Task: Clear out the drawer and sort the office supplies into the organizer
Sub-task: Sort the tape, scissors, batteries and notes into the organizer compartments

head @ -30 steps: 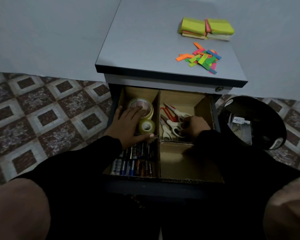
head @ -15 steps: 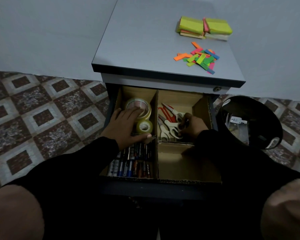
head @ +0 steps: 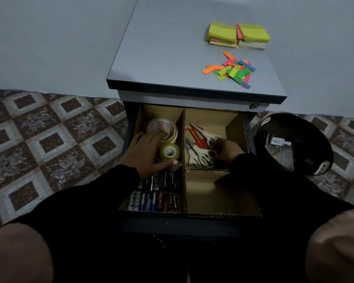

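Left hand (head: 146, 149) is resting flat on rigid, light tape rolls (head: 165, 137); right hand (head: 228, 151) is curling round stiff, sharp scissors (head: 200, 148), best gripped by handles.

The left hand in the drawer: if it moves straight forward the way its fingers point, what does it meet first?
The left hand already lies with its fingers on the large roll of clear tape, so that comes first. Behind it is probably the brown cardboard back wall, though depth is unclear.

Dim room: patterned tile floor (head: 49, 139), plain pale wall (head: 49, 37), grey-topped cabinet (head: 161, 58).
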